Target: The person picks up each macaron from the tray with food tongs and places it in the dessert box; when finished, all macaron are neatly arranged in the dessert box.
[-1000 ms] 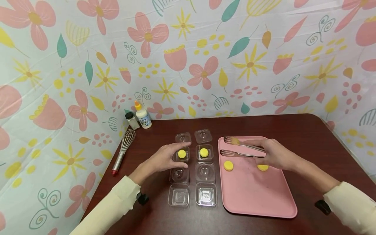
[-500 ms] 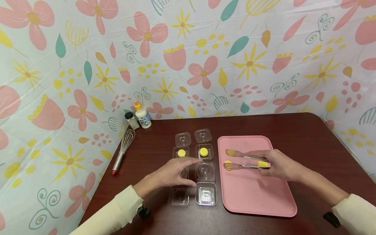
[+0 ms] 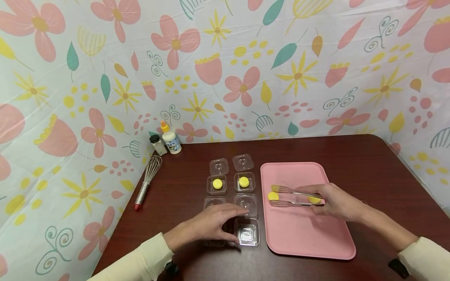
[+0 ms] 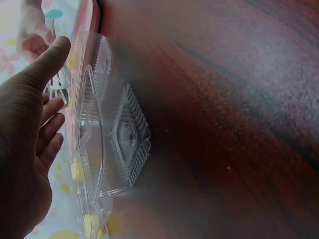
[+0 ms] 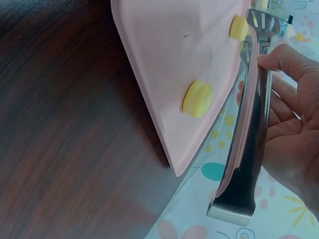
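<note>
My right hand (image 3: 339,205) grips a pair of metal tongs (image 5: 256,124) above the pink tray (image 3: 309,238). The tongs' slotted ends stand apart on either side of the left yellow macaron (image 3: 273,196); whether they touch it I cannot tell. A second yellow macaron (image 5: 198,98) lies on the tray farther right, partly behind the tongs in the head view. With thumb and fingers spread, my left hand (image 3: 214,222) hovers over the near clear plastic boxes (image 3: 247,233), holding nothing and hiding much of the left one.
Two farther clear boxes (image 3: 211,190) each hold a yellow macaron (image 3: 244,182), their lids (image 3: 219,166) opened back. A whisk (image 3: 147,181) lies at the table's left edge. A black-capped jar (image 3: 158,145) and a white bottle (image 3: 171,141) stand at the back left corner.
My left hand has come nearer and to the right, from the far boxes to the near ones. The tongs have moved down and slightly right, to the left macaron on the tray.
</note>
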`<action>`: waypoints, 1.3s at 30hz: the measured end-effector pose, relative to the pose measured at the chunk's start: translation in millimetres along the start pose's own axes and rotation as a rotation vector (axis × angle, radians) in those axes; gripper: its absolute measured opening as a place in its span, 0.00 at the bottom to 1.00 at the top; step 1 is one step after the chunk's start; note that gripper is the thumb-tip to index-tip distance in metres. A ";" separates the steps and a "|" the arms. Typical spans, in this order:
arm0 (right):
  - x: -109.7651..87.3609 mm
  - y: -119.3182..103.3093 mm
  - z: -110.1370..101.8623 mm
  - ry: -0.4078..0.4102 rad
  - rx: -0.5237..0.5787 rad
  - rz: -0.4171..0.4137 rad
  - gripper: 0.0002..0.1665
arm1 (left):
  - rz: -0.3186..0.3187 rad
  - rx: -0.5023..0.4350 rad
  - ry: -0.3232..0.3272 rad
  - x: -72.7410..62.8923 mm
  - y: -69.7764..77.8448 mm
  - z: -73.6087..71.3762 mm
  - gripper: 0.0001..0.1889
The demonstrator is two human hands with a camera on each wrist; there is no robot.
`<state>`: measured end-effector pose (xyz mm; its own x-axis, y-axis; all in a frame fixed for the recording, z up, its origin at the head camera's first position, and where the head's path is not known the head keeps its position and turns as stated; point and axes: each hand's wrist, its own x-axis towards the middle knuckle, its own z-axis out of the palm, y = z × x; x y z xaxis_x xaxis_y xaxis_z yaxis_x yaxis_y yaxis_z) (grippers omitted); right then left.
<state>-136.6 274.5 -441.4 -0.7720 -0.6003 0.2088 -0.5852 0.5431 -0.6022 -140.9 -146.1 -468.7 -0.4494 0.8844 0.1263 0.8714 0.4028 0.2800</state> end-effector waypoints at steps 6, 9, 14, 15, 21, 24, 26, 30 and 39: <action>2.2 1.2 3.2 0.014 -0.013 -0.009 0.39 | 0.019 0.027 -0.011 -0.1 1.5 3.0 0.48; 3.6 0.5 5.6 0.018 -0.007 -0.024 0.37 | 0.015 0.028 -0.019 -0.2 2.0 3.8 0.48; 5.3 0.3 7.3 0.012 -0.002 -0.012 0.36 | 0.006 0.020 -0.029 -0.2 1.9 6.6 0.48; 5.4 0.4 7.3 0.007 0.000 0.000 0.36 | 0.009 0.023 -0.027 -0.2 1.9 7.2 0.48; 5.5 2.6 8.0 -0.017 0.010 0.025 0.34 | 0.020 0.026 -0.019 -0.5 2.5 7.6 0.48; 5.0 4.0 9.2 -0.009 0.009 0.012 0.33 | 0.027 0.030 -0.013 -0.5 2.7 7.6 0.48; 5.0 5.2 9.7 -0.005 0.011 0.002 0.34 | 0.033 0.037 -0.009 -1.0 2.5 7.7 0.49; 5.1 7.3 9.4 -0.003 0.004 -0.015 0.35 | 0.042 0.040 -0.004 -1.4 2.0 8.1 0.49; 7.1 8.2 9.1 0.023 -0.005 -0.036 0.34 | 0.031 0.038 -0.007 -1.2 0.7 7.7 0.46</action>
<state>-144.6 269.4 -451.9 -0.7561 -0.6058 0.2476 -0.6136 0.5248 -0.5900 -138.2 -145.0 -475.9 -0.4207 0.8981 0.1277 0.8919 0.3838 0.2393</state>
